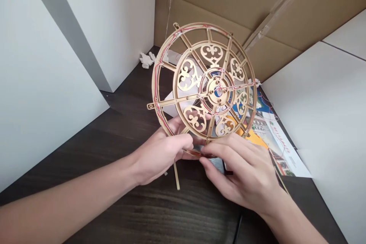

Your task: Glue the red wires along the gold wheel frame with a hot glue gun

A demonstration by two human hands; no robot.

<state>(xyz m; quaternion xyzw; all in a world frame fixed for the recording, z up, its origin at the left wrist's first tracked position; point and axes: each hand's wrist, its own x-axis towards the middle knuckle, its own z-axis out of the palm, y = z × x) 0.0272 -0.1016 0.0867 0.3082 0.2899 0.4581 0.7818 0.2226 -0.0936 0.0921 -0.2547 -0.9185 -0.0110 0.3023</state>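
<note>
A gold-coloured wheel frame (170, 103) with spokes, rings and scrolled ornaments stands tilted upright in front of me. Red and pale wires run along its outer rim and around the hub. My left hand (162, 148) grips the rim at the lower left, its thumb bent over the front and some fingers behind the wheel. At the bottom of the rim, my right hand (243, 167) pinches the edge between thumb and fingers. A thin pale stick (176, 176) shows below the left hand; its upper end is hidden.
White panels (85, 19) rise at the left and a white surface (323, 95) at the right. Folded cardboard (206, 0) forms the back. Crumpled tissue (146, 60), printed papers (286, 148) and an orange sheet (259, 140) lie on the dark wood surface (128, 213).
</note>
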